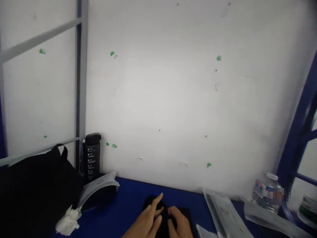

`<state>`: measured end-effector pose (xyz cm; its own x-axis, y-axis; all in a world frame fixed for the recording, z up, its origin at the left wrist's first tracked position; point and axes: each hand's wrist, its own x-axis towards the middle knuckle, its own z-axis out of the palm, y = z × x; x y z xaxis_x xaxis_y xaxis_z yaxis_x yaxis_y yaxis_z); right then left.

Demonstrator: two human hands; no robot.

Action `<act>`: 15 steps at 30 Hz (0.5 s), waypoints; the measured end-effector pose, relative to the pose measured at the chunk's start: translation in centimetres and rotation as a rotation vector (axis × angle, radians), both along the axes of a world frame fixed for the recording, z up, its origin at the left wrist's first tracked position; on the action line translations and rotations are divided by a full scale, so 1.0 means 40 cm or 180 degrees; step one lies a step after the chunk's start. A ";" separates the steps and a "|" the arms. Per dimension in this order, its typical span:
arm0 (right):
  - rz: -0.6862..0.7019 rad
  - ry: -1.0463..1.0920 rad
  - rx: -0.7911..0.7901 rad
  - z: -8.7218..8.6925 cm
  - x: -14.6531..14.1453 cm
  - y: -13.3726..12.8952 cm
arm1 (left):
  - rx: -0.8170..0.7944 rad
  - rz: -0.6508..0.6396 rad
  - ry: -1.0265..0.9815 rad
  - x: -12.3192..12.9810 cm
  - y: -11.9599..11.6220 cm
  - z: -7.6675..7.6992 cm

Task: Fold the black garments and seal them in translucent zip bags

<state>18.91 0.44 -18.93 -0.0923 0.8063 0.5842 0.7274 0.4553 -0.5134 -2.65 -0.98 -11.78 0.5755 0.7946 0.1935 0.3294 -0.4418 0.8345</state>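
A soft black cloth item (162, 228) lies on the blue surface at the bottom centre; its exact kind does not show. My left hand (146, 222) holds its left side, with one finger raised and the thumb and another finger bent onto the dark material. On its right side is my right hand (180, 222), with the fingers curled down into the fabric. Both hands are close together, and their lower parts are cut off by the frame.
To the left are a black bag (37, 191), a crumpled white tissue (69, 220), a clear plastic pouch (101, 183) and a black drink bottle (92, 157). Clear packages (226, 215) and a plastic bottle (267, 193) stand right. A white wall (158, 99) closes off the back.
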 end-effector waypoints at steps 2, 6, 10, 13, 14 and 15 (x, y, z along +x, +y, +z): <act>0.0029 0.0327 -0.0016 0.047 0.007 -0.014 | -0.0017 -0.0049 -0.0033 -0.004 0.005 -0.007; 0.0187 -0.0052 -0.0001 0.082 0.007 -0.022 | 0.0210 0.0171 -0.0215 0.006 0.023 -0.034; -0.0010 -0.0673 -0.0244 0.058 0.006 -0.010 | 0.0399 0.1314 -0.0149 0.012 0.031 -0.043; 0.0004 -0.0662 -0.0309 0.062 0.013 -0.010 | 0.0042 0.1624 0.0151 -0.003 0.034 -0.039; 0.0011 -0.0619 -0.0298 0.068 0.017 -0.012 | -0.0091 0.1584 0.0192 -0.009 0.036 -0.038; -0.0003 -0.0579 -0.0299 0.074 0.023 -0.014 | -0.0195 0.1527 0.0207 -0.014 0.040 -0.037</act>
<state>19.82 -0.12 -15.97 -0.1888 0.8566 0.4803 0.8125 0.4109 -0.4135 -3.19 0.60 -13.27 0.1510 0.9820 0.1138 0.5360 -0.1781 0.8252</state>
